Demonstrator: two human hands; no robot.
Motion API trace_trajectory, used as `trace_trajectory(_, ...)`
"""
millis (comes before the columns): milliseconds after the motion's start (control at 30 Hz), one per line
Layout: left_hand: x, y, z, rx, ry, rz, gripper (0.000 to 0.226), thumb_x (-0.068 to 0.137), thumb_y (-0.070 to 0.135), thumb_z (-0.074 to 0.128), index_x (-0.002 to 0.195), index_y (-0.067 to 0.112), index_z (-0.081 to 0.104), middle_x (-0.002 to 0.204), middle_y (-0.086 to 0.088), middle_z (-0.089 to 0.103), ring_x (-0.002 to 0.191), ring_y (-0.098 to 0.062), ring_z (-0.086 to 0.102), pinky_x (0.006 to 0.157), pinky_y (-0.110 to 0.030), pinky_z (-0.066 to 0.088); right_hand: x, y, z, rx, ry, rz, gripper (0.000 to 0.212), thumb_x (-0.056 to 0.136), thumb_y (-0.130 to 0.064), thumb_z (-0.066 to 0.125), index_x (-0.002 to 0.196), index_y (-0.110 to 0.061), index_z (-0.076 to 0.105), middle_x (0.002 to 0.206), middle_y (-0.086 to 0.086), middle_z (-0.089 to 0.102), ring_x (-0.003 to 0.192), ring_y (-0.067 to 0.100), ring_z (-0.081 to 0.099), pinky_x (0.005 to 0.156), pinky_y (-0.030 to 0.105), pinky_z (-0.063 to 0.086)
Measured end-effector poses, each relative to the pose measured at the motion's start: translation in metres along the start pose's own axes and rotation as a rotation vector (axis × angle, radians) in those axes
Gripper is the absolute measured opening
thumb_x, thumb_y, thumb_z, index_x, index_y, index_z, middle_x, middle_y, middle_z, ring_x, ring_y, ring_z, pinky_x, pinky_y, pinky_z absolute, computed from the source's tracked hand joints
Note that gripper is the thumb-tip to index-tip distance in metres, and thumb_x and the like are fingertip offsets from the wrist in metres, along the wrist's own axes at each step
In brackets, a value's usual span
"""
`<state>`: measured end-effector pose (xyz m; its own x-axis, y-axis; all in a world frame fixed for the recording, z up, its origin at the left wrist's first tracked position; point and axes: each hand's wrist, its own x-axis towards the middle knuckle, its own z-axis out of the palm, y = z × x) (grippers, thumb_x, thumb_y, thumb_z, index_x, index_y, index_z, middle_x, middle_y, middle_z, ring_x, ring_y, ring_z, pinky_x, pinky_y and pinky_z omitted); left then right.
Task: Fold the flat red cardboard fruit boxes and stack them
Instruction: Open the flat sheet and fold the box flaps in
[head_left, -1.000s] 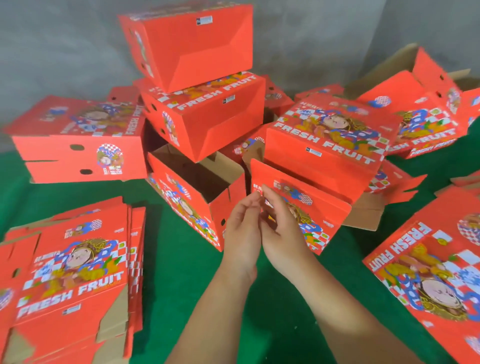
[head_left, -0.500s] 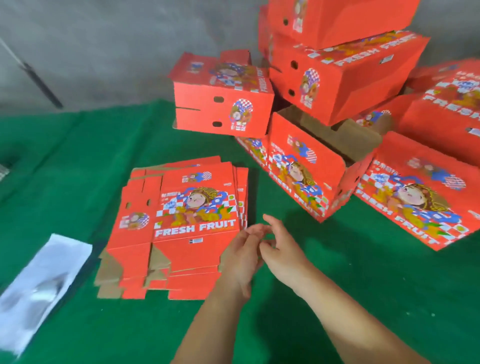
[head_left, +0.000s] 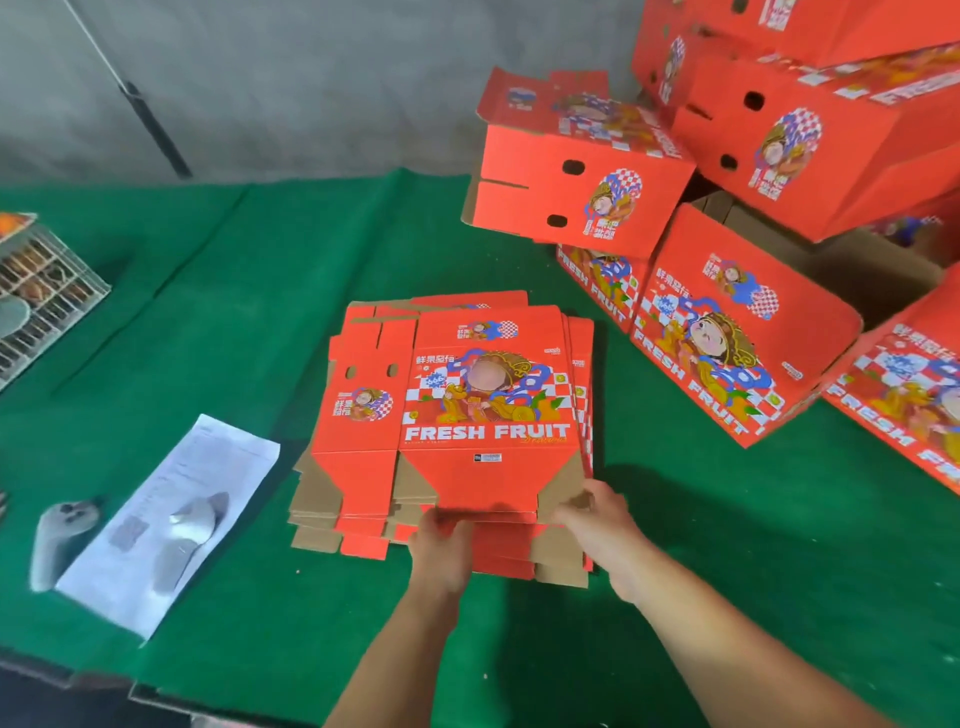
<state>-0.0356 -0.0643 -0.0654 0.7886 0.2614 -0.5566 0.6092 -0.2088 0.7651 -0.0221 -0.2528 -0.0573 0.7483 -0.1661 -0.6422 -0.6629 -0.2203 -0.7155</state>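
A pile of flat red "FRESH FRUIT" boxes (head_left: 467, 410) lies in the middle of the green table (head_left: 234, 322). My left hand (head_left: 441, 545) grips the near edge of the top flat box at its bottom flap. My right hand (head_left: 597, 525) holds the same box at its near right brown flap, fingers curled under the edge. Several folded red boxes (head_left: 582, 171) are heaped at the back right, one open-topped box (head_left: 737, 332) lying on its side.
A white paper sheet (head_left: 171, 519) and a grey object (head_left: 57, 535) lie at the left. A wire cage (head_left: 36, 296) stands at the far left edge. A grey wall rises behind, with a dark pole (head_left: 150, 124) leaning on it.
The view swung left from the folded heap to the flat pile. Both hands, empty and together before, moved onto the pile and took hold of the top flat box's near edge.
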Motion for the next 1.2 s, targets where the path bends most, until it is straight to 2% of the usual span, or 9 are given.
trace_trajectory(167, 0.009, 0.007, -0.004, 0.057, 0.024, 0.034, 0.039, 0.081, 0.035, 0.053, 0.114, 0.019, 0.068, 0.107, -0.003, 0.070, 0.102, -0.027, 0.062, 0.085, -0.034, 0.051, 0.005, -0.002, -0.007, 0.012, 0.190, -0.082, 0.008, 0.091, -0.023, 0.060, 0.099, -0.022, 0.061, 0.099, -0.002, 0.067, 0.091, 0.019, 0.064, 0.073, 0.037, 0.051)
trace_trajectory(267, 0.013, 0.011, 0.003, 0.263, 0.140, 0.044, 0.043, 0.090, 0.036, 0.059, 0.131, 0.027, 0.054, 0.130, -0.008, 0.054, 0.123, -0.036, 0.048, 0.107, -0.047, 0.042, 0.002, -0.006, -0.013, -0.097, 0.351, -0.122, 0.005, 0.093, -0.028, 0.058, 0.095, -0.033, 0.060, 0.106, 0.002, 0.057, 0.102, 0.028, 0.055, 0.076, 0.038, 0.048)
trace_trajectory(433, 0.005, 0.020, 0.008, 0.789, 0.109, 0.484, 0.043, 0.096, 0.045, 0.058, 0.138, 0.037, 0.054, 0.132, -0.003, 0.044, 0.125, -0.031, 0.044, 0.108, -0.042, 0.035, 0.004, -0.017, -0.031, 0.320, 0.318, -0.141, 0.009, 0.103, -0.026, 0.059, 0.108, -0.019, 0.059, 0.107, 0.000, 0.064, 0.088, 0.013, 0.059, 0.069, 0.028, 0.044)
trace_trajectory(567, -0.009, 0.029, 0.018, 0.748, -0.089, 0.714, 0.039, 0.095, 0.053, 0.053, 0.134, 0.048, 0.053, 0.124, 0.009, 0.042, 0.115, -0.022, 0.041, 0.103, -0.039, 0.036, -0.003, -0.029, -0.040, 0.504, 0.266, -0.115, 0.011, 0.104, -0.024, 0.058, 0.110, -0.018, 0.064, 0.111, 0.005, 0.070, 0.096, 0.022, 0.066, 0.076, 0.033, 0.053)
trace_trajectory(667, -0.003, 0.020, 0.016, 0.749, 0.018, 0.642, 0.051, 0.092, 0.054, 0.059, 0.141, 0.046, 0.047, 0.138, 0.006, 0.038, 0.127, -0.027, 0.039, 0.105, -0.041, 0.033, -0.012, -0.025, -0.040, 0.507, 0.208, -0.033, 0.006, 0.102, -0.025, 0.056, 0.102, -0.021, 0.060, 0.120, 0.012, 0.066, 0.116, 0.032, 0.064, 0.093, 0.041, 0.056)
trace_trajectory(833, 0.030, -0.010, -0.009, 0.880, 0.051, 0.194, 0.092, 0.089, 0.065, 0.057, 0.162, 0.040, 0.006, 0.169, -0.014, -0.005, 0.155, -0.039, 0.003, 0.126, -0.051, 0.012, -0.030, 0.007, -0.020, 0.373, 0.071, 0.067, 0.014, 0.105, -0.024, 0.050, 0.115, -0.019, 0.059, 0.119, 0.011, 0.066, 0.115, 0.033, 0.064, 0.081, 0.034, 0.059)
trace_trajectory(967, 0.048, -0.014, -0.034, 1.116, 0.057, 0.423, 0.071, 0.094, 0.061, 0.057, 0.153, 0.041, 0.023, 0.145, -0.005, 0.036, 0.129, -0.037, 0.044, 0.102, -0.049, 0.050, -0.037, 0.019, -0.020, 0.237, -0.052, 0.054, 0.020, 0.102, -0.022, 0.054, 0.118, -0.021, 0.064, 0.116, 0.006, 0.070, 0.108, 0.027, 0.069, 0.089, 0.035, 0.057)
trace_trajectory(1067, 0.056, -0.003, -0.045, 1.192, -0.005, 0.564, 0.057, 0.098, 0.039, 0.058, 0.147, 0.041, 0.030, 0.128, 0.000, 0.049, 0.117, -0.034, 0.055, 0.087, -0.049, 0.058, -0.039, 0.014, -0.025, 0.218, -0.028, 0.016, 0.020, 0.102, -0.019, 0.054, 0.119, -0.020, 0.064, 0.115, 0.006, 0.071, 0.099, 0.025, 0.068, 0.081, 0.030, 0.056)
trace_trajectory(1200, 0.047, 0.003, -0.045, 1.039, 0.069, 0.819, 0.039, 0.102, 0.054, 0.052, 0.140, 0.043, 0.058, 0.121, 0.008, 0.066, 0.109, -0.028, 0.063, 0.079, -0.043, 0.060, -0.042, 0.013, -0.025, 0.201, 0.005, -0.012, 0.022, 0.101, -0.018, 0.056, 0.120, -0.021, 0.065, 0.113, 0.004, 0.071, 0.106, 0.027, 0.069, 0.085, 0.033, 0.056)
